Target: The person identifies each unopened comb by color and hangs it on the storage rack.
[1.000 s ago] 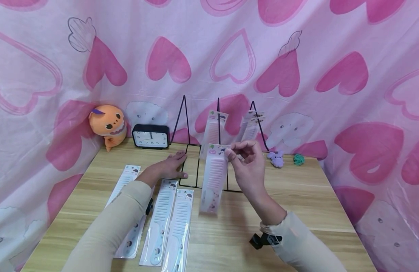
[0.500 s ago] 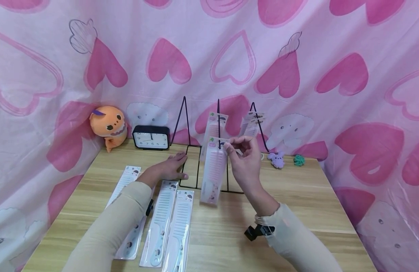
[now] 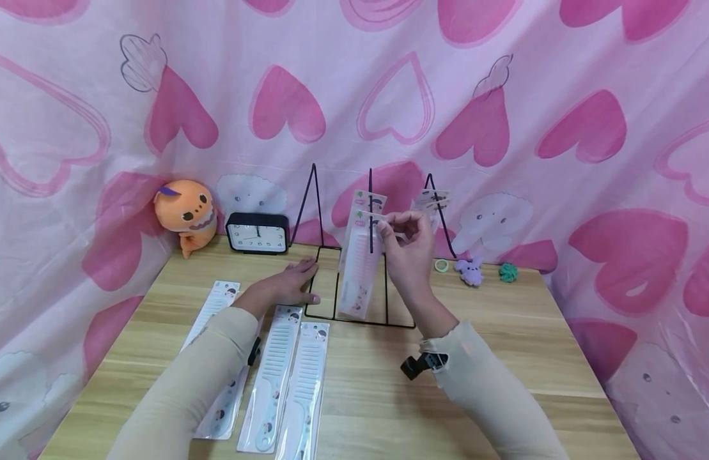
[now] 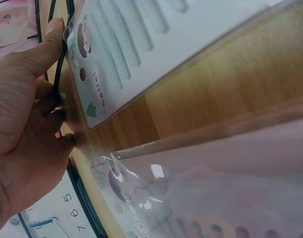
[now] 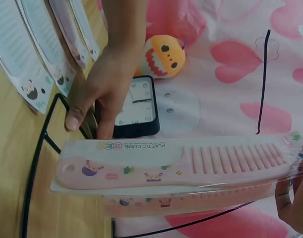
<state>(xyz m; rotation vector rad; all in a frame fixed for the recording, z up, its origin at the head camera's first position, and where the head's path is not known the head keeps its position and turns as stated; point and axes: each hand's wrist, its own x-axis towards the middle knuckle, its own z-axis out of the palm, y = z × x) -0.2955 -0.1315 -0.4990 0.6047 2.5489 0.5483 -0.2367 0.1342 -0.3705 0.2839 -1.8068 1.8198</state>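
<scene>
My right hand (image 3: pixel 412 255) pinches the upper right corner of a pink comb in a clear packet (image 3: pixel 360 268). The packet hangs upright on the middle prong of a black wire rack (image 3: pixel 360 321), the prong's tip showing in front of its card. Another pink packaged comb is close behind it. In the right wrist view, the held comb (image 5: pixel 171 163) reads "PLASTIC COMB". My left hand (image 3: pixel 293 284) rests on the rack's left base wire, fingers extended. The left wrist view shows its thumb (image 4: pixel 49 44) beside the wire.
Several packaged combs, including a pale green one (image 3: pixel 305 383), lie left of centre on the wooden table. More packets (image 3: pixel 437 198) hang on the right prong. A black clock (image 3: pixel 257 233), orange plush toy (image 3: pixel 186 214), purple plush (image 3: pixel 470 271) and green hair tie (image 3: pixel 508 273) stand along the back.
My right hand has moved back and up with the pink comb, which has slid further along the middle prong towards the comb behind. My left hand has stayed in place.
</scene>
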